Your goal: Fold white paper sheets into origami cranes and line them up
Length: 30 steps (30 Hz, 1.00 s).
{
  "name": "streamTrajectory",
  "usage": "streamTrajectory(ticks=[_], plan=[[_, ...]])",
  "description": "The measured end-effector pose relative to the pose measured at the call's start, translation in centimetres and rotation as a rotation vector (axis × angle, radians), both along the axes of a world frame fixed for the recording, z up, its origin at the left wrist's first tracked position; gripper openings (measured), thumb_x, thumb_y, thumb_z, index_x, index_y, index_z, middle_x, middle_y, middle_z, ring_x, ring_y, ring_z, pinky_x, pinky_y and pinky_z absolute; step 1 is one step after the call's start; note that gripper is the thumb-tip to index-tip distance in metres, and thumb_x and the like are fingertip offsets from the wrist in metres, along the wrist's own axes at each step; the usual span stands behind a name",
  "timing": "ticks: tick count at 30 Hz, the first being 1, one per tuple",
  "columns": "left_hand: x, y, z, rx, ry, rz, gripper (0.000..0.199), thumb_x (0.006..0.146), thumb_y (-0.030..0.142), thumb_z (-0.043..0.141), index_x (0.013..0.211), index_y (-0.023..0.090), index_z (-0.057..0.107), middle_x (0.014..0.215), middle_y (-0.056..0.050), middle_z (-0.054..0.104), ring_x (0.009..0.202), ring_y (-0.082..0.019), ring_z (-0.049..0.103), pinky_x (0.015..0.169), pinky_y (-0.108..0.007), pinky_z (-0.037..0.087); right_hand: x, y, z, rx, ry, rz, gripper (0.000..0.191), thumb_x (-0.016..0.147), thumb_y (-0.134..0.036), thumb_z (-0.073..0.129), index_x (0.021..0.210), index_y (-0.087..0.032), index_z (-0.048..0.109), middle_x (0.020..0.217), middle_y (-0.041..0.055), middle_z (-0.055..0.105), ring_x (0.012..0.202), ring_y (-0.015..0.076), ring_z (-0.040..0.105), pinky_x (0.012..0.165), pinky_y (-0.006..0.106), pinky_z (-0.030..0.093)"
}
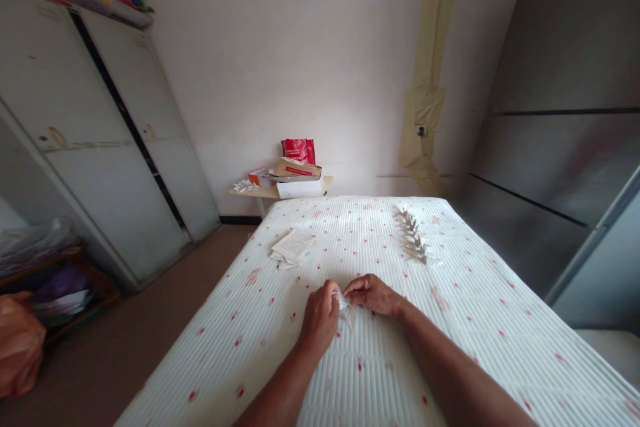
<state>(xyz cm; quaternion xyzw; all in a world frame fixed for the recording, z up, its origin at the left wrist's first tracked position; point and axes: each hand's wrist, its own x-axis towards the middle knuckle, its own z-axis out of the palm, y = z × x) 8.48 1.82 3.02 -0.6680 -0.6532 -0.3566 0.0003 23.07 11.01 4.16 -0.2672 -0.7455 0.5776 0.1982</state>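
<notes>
Head view, left hand: fingers pinching the folded paper
Right hand: fingers at its edge; cannot tell whether pinching
Folded paper: between both hands, over the bed
Loose sheets: beyond left hand

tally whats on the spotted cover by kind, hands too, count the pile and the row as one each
Hands: 2 (left hand, right hand)
Paper piece at the fingers: 1
Paper pile: 1
Row of folded shapes: 1, too bunched to count singly
Total: 5
</notes>
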Motion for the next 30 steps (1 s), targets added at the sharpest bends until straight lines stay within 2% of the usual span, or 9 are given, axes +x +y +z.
streamTrajectory(ticks=[5, 10, 17, 24, 30], plan=[[0.1, -0.3, 0.3, 0.026, -0.002, -0.012, 0.021, 0.084, 0.018, 0.029, 0.081, 0.021, 0.05, 0.074, -0.001, 0.061, 0.072, -0.016, 0.058, 0.066, -0.026, 0.041, -0.2, 0.2, 0.0, -0.082, 0.067, 0.02, 0.018, 0.061, -0.021, 0.058, 0.073, -0.014, 0.07, 0.052, -0.0044, 0.054, 0.045, 0.0054, 0.037, 0.045, 0.018, 0.028], [0.1, -0.2, 0.1, 0.054, 0.012, -0.002, 0.024, 0.087, 0.022, 0.027, 0.08, 0.021, 0.05, 0.071, -0.001, 0.06, 0.068, -0.015, 0.057, 0.064, -0.026, 0.041, -0.3, 0.2, 0.1, -0.091, 0.083, 0.028, 0.018, 0.061, -0.028, 0.063, 0.069, -0.014, 0.069, 0.052, -0.0038, 0.054, 0.048, 0.0062, 0.04, 0.049, 0.02, 0.032], [0.2, -0.2, 0.2, 0.025, 0.02, -0.001, 0.029, 0.09, 0.026, 0.023, 0.079, 0.021, 0.049, 0.071, -0.001, 0.06, 0.069, -0.015, 0.057, 0.066, -0.026, 0.04, -0.7, -0.1, 0.6, -0.069, 0.037, 0.01, 0.019, 0.061, -0.032, 0.063, 0.063, -0.013, 0.067, 0.047, -0.0043, 0.051, 0.045, 0.0059, 0.038, 0.046, 0.019, 0.03], [0.4, -0.4, 0.5, 0.023, -0.015, 0.002, 0.027, 0.089, 0.025, 0.025, 0.079, 0.021, 0.049, 0.071, -0.001, 0.06, 0.069, -0.015, 0.057, 0.066, -0.025, 0.04, -1.0, 0.2, -0.4, 0.007, 0.019, -0.015, 0.023, 0.068, -0.035, 0.062, 0.065, -0.013, 0.066, 0.05, -0.0037, 0.052, 0.046, 0.0062, 0.04, 0.045, 0.018, 0.031], [0.3, 0.0, 0.2, 0.021, -0.004, 0.019, 0.023, 0.087, 0.021, 0.029, 0.076, 0.021, 0.049, 0.068, 0.0, 0.061, 0.066, -0.014, 0.058, 0.063, -0.024, 0.039, -1.1, 0.0, -0.8, 0.086, 0.06, -0.02, 0.024, 0.072, -0.036, 0.06, 0.065, -0.013, 0.064, 0.052, -0.0038, 0.051, 0.048, 0.0064, 0.04, 0.048, 0.018, 0.033]])
